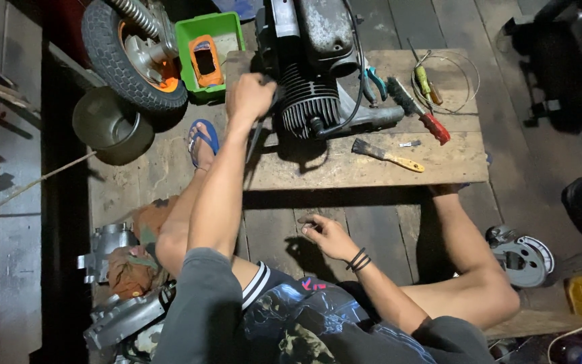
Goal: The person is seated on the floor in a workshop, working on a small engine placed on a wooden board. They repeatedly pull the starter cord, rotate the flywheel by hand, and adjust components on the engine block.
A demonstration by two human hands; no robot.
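The engine (314, 74) stands on the far part of the low wooden tabletop (345, 168), its finned cylinder facing the person and its long axis running away from them toward the far edge. It lies just to the right of the left hand (249, 96), which is clenched around a thin dark tool (257, 138); I cannot make out what kind of tool it is. The shaft slants from the fist down toward the near edge of the tabletop, close against the cylinder fins. That left hand is by far the nearer of the two.

The right hand (328, 234) hangs well short of the tabletop, over the plank floor between the knees, fingers loosely curled and holding nothing I can see, with dark bands at the wrist.

Right of the left hand, past the engine, lie one paintbrush (386, 156) with a yellow handle, one red-handled tool (419, 111), one pair of blue-handled pliers (374, 81), one screwdriver (423, 74) and one loop of wire (456, 84).

Left of that hand, off the tabletop, sit one green tray (227, 30), one wheel (126, 57) with its tyre, one dark pan (109, 125), and a foot in a blue sandal (203, 141). One round metal cover (523, 256) lies beyond the right knee.
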